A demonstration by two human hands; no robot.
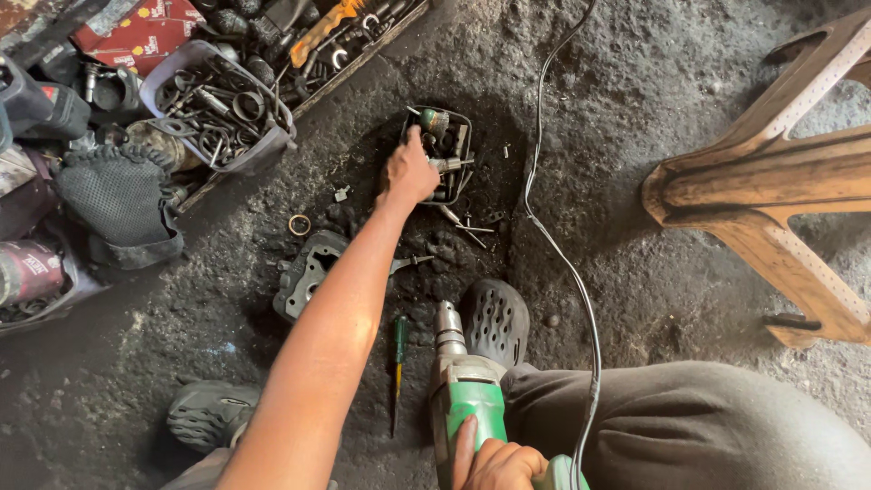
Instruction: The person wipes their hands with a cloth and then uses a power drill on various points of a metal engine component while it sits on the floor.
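Note:
My left hand [410,169] reaches forward into a small black tray [464,122] of bits and small metal parts on the dark ground. Its fingers are down among the parts, and I cannot see whether they hold one. My right hand [497,465] grips the handle of a green and grey electric drill [461,386] near my knee, with the chuck pointing away from me. Under my left forearm lie a green-handled screwdriver [398,356] and a grey metal cylinder block [307,272].
A clear tub [269,150] of rings and metal parts and a tool drawer [363,56] stand at the back left beside a black mesh pad [116,195]. A wooden stool [771,172] lies on the right. The drill's cable [564,263] runs across the ground. A brass ring [299,224] lies loose.

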